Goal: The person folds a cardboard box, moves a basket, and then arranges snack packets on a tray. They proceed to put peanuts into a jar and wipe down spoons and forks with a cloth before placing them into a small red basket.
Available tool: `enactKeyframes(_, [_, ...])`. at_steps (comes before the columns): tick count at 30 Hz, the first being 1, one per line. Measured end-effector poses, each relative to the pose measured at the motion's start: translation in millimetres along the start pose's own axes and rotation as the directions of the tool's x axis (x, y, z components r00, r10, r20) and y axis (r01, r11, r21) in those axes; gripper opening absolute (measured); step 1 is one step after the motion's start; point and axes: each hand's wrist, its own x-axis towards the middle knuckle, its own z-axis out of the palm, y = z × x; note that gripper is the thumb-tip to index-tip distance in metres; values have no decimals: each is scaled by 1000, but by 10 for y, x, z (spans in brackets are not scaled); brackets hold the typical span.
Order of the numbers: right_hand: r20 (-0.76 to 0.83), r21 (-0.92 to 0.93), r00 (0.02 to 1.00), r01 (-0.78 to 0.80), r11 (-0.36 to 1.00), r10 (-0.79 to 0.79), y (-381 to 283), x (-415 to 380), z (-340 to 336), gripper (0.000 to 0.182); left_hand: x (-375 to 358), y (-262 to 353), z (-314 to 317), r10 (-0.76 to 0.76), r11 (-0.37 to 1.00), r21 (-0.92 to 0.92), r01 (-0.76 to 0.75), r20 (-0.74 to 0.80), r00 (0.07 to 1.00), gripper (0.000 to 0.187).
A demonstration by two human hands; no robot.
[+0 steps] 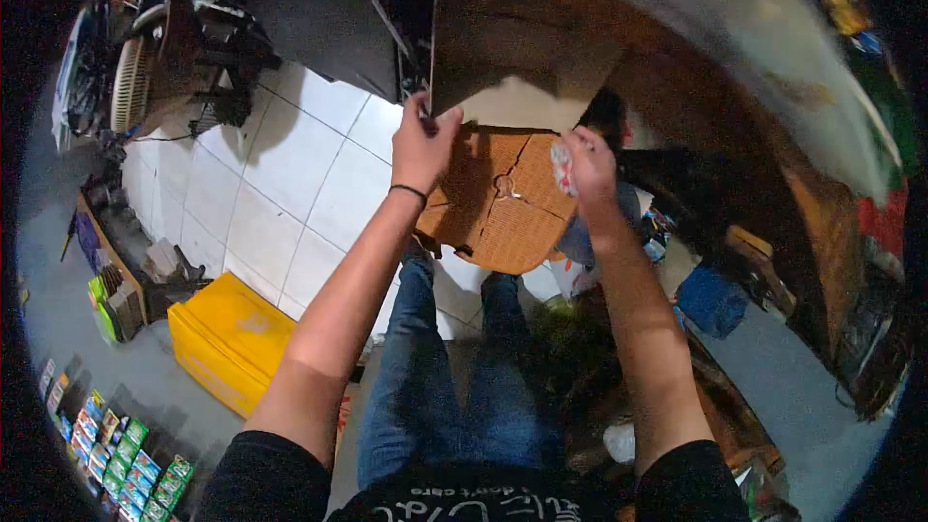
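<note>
My left hand [423, 150], with a dark band at its wrist, is raised by the lower edge of a dark panel [338, 39]. Its thumb and forefinger close around something small and dark that I cannot make out. A crumpled white-and-red cloth [562, 170] is in my right hand [592, 166], whose fingers are curled over it. Between and below both hands stands an orange woven-pattern seat [517, 217], with dark crack-like lines running across it and a round hole near its middle. The cloth overlaps the seat's right edge in this view.
White floor tiles [300, 155] lie to the left. A yellow box [237, 338] stands at lower left, with rows of small colourful packets [121, 454] beyond it. A fan [130, 87] is at upper left. A blue item [713, 300] lies on the right. A pale board [522, 97] is ahead.
</note>
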Motion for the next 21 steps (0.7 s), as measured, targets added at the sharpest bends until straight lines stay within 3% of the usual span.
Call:
enactKeyframes(1, [7,-10,1000,-9,1000,9,131,191,49,38,67,-23,44,8,1000,-14,-8,-35,999,48])
enactKeyframes(3, [-139,-244,985,68,967,-104,312,463,115,36,150,-19,24,12,999,-30,-15,-77,997,43])
enactKeyframes(4, [-131,-247,986,67,967,-102,264,379,178,36,149,-20,-31,61,998,23,-59,-89,994,36])
enactKeyframes(6, [-95,-17,944,316,949,-316,99,69,171,17,177,-96,-70,109,992,78,-102,-103,989,29])
enactKeyframes(7, [-36,-272,833,524,807,-552,59,-40,110,16,201,-163,-68,270,963,41,-267,-198,942,24])
enactKeyframes(8, [-35,-271,831,527,805,-555,-65,-205,133,16,219,-197,-73,415,903,19,-429,-296,860,19])
enactKeyframes(10, [-228,-45,925,301,953,-303,-299,-544,256,17,57,70,-208,340,914,-113,-390,-311,888,13])
enactKeyframes(11, [-230,-45,924,304,952,-306,-274,-646,245,17,27,41,-224,325,910,-149,-387,-324,889,13])
enactKeyframes(13, [-173,85,862,495,865,-476,-237,-804,205,17,-74,49,-264,309,903,-186,-386,-343,887,13])
enactKeyframes(14, [-169,86,861,498,863,-480,-241,-877,173,17,-173,96,-296,296,908,-183,-377,-360,885,13])
enactKeyframes(16, [-195,-208,894,363,908,-402,-267,-997,123,16,-334,185,-391,307,925,-90,-369,-396,866,11])
enactKeyframes(17, [-195,-207,893,367,907,-406,-205,-1042,104,16,-403,159,-413,302,932,-82,-354,-367,880,11])
enactKeyframes(19, [-409,-13,896,186,983,-175,-84,-1105,100,18,-503,130,-432,277,936,-115,-334,-347,896,12])
enactKeyframes(21, [-367,-71,896,242,968,-251,-170,-1221,-49,19,-597,144,-480,314,924,-99,-370,-356,880,12])
